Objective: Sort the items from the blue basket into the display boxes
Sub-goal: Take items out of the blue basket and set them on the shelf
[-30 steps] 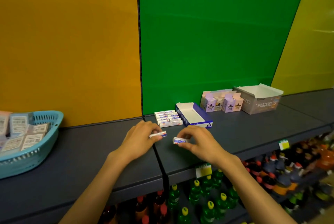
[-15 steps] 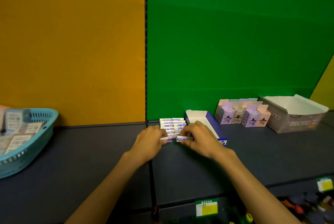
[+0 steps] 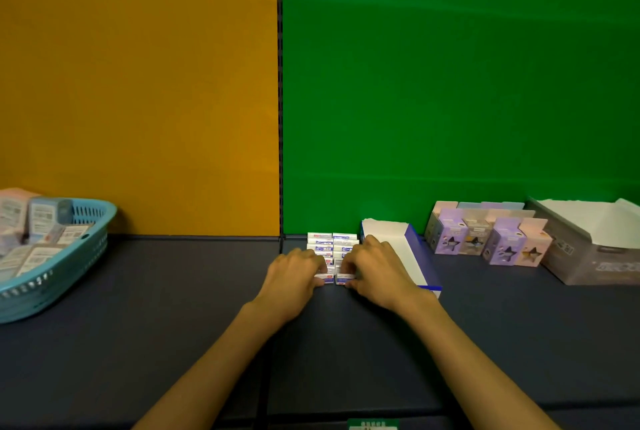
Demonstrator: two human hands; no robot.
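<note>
Two rows of small white-and-blue boxes [image 3: 331,243] lie on the dark shelf against the green wall. My left hand [image 3: 294,273] pinches one small box [image 3: 325,277] at the front of the left row. Beside it, my right hand [image 3: 375,270] pinches another small box [image 3: 345,279] at the front of the right row. Just right of the rows sits the blue-and-white display box [image 3: 414,253], partly hidden by my right hand. Far left, the blue basket [image 3: 74,266] holds several flat packets.
Purple star-printed boxes [image 3: 485,242] stand in a display tray at the back right. A grey open carton [image 3: 595,249] sits at the far right. A shelf seam [image 3: 277,343] runs forward between my arms. A green price tag [image 3: 372,424] marks the front edge.
Both hands moved forward from the shelf middle to the front end of the two rows, each carrying a small box. The camera tilted up, so the bottles below are out of sight.
</note>
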